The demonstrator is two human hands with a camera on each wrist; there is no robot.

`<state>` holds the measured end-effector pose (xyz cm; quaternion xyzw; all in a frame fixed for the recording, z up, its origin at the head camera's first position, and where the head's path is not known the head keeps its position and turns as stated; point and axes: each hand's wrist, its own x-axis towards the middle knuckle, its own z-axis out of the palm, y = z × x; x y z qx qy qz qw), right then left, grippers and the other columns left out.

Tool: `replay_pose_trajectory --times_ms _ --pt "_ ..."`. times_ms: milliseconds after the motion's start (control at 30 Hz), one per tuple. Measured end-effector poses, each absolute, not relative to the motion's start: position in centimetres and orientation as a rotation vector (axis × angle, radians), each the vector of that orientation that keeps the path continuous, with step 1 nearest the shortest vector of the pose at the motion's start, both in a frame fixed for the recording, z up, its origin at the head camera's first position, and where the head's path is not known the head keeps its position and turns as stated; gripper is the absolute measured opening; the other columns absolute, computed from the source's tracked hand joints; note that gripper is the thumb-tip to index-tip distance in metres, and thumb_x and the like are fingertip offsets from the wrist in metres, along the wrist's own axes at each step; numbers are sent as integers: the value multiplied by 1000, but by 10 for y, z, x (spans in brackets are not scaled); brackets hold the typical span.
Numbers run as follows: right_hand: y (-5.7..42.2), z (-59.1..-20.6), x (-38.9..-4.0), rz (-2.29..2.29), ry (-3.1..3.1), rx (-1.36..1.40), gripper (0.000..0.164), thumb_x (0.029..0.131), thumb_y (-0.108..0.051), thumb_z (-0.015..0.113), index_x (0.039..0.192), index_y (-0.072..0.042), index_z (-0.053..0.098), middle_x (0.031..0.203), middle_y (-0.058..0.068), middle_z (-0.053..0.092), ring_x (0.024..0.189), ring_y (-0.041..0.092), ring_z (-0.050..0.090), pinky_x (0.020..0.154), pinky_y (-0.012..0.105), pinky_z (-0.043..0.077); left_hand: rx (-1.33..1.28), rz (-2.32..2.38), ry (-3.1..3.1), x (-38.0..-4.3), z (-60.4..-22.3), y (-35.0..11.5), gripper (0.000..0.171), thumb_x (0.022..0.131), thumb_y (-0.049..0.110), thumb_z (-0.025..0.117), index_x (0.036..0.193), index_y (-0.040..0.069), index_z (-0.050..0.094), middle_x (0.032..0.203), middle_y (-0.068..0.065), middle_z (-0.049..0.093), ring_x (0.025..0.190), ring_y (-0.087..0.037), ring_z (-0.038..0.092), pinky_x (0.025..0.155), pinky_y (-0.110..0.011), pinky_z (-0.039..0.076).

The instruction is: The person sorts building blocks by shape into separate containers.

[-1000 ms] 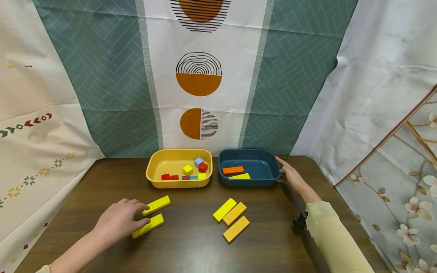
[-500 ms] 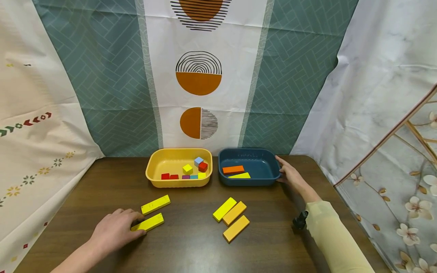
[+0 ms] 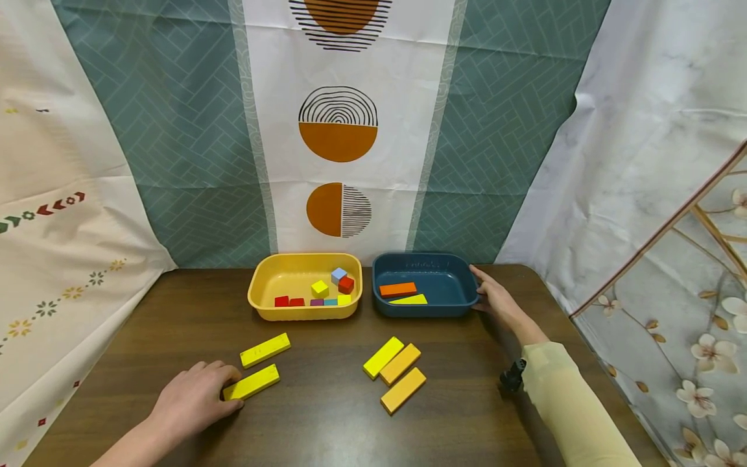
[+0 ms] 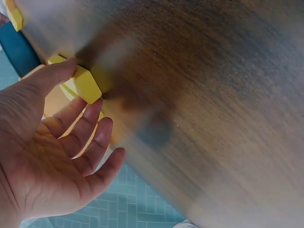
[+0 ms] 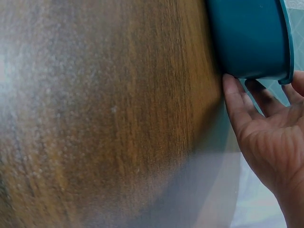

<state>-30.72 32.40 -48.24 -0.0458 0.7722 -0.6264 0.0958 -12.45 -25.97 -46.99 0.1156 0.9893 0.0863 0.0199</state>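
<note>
My left hand pinches the near end of a long yellow block on the table. In the left wrist view, thumb and fingertips lie on opposite sides of that block, the other fingers loosely bent. Just beyond it a second long yellow block lies about parallel. At the right, my right hand touches the end wall of a dark blue bin. The right wrist view has its fairly straight fingers against the bin's wall, near the bottom and the rim.
Left of the blue bin stands a yellow bin with several small coloured cubes. An orange block and a yellow block lie inside the blue bin. Mid-table are a yellow block and two light-orange blocks. Cloth hangs behind.
My left hand has drawn back from over the two yellow blocks and now grips the nearer one's end. The right hand has stayed at the blue bin.
</note>
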Motion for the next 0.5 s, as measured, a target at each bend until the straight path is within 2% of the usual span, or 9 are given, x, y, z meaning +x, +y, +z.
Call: replay_pose_trajectory --times_ms 500 --pt "325 -483 -307 -1835 2307 -151 67 101 -5 27 166 -16 13 170 15 0 138 44 38 110 62 37 396 305 3082 -124 -472 -260 31 71 35 92 91 22 73 84 10 58 76 -14 47 64 -35 43"
